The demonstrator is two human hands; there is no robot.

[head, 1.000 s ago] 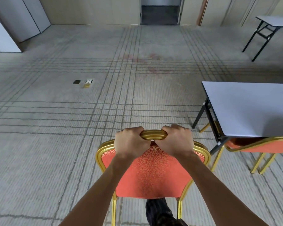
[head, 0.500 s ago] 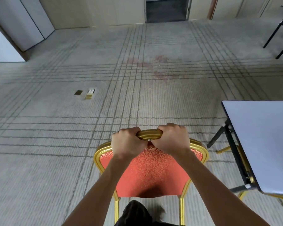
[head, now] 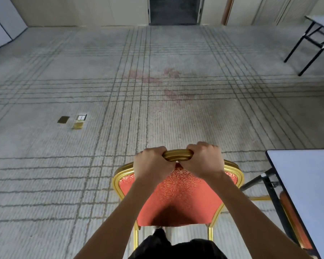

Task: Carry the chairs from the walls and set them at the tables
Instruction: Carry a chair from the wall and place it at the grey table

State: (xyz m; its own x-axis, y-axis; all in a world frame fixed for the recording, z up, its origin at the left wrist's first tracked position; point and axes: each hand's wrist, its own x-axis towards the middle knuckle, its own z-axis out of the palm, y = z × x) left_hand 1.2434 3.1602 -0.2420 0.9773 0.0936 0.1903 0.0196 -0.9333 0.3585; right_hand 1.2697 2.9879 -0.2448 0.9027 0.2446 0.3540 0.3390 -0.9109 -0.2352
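Mid-carry step, judging by pose; not yet placed. Red-orange patterned chair w/ gold metal frame (head: pixel 178 199) held low out in front, backrest toward the camera, over grey line-gridded carpet (head: pixel 73 174). Can't tell if lifted or resting: feet out of sight. Left hand (head: pixel 153 163) & right hand (head: pixel 204 159) both wrapped tight round the gold looped top rail (head: pixel 177 155), fists side by side, short bit of rail showing between.

Just right of chair: pale grey rectangular tabletop on black folding legs (head: pixel 307 184), w/ another red-and-gold chair (head: pixel 292 217) tucked under its left edge. Similar table (head: pixel 318 21) far right, well apart, near the wall.

Next, prob.: swing right to a free side of the near table, seat toward the tabletop, set down level, then let go. Calls for clearance from the black leg & the tucked chair, so no clipping gold frame on either.
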